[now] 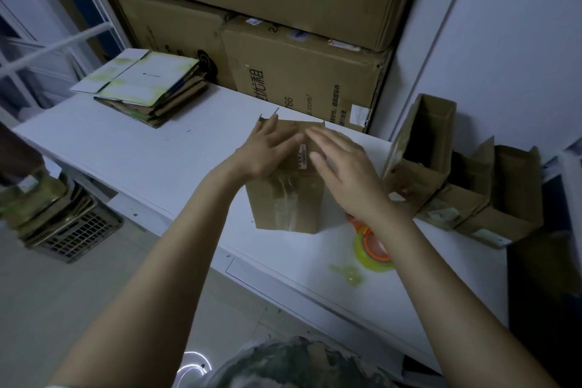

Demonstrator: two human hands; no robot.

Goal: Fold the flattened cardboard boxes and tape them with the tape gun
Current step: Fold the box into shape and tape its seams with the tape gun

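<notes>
Box [285, 205] is stood on table [141, 148]. Its top is pressed by left hand [266, 151], fingers spread flat. Right hand [343, 173] is held flat and blurred above it, nothing gripped. Tape gun [373, 247] is parked just beside the box.

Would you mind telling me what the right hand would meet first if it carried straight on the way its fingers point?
Most likely the left hand: the right hand points straight fingers across the top of the cardboard box toward the left thumb, close by. Relative height is unclear.
</notes>
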